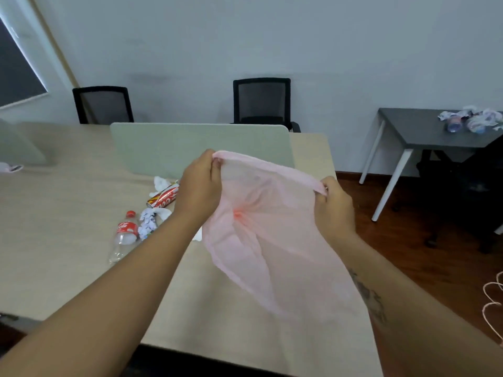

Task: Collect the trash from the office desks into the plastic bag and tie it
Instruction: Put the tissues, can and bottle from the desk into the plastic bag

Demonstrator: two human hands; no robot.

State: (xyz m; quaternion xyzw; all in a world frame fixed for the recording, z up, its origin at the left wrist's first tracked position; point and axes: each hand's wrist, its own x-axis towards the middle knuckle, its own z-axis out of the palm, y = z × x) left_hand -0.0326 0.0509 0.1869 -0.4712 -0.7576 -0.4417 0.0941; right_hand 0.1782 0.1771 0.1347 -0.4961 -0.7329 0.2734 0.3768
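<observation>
Over a pale wooden office desk [54, 219], a left hand [200, 186] and a right hand [333, 208] each pinch the rim of a thin pink plastic bag [261, 235], which hangs stretched between them. A clear red-capped bottle [123, 238], a red can [163, 198] and crumpled white paper [149, 223] lie just beside the left hand.
</observation>
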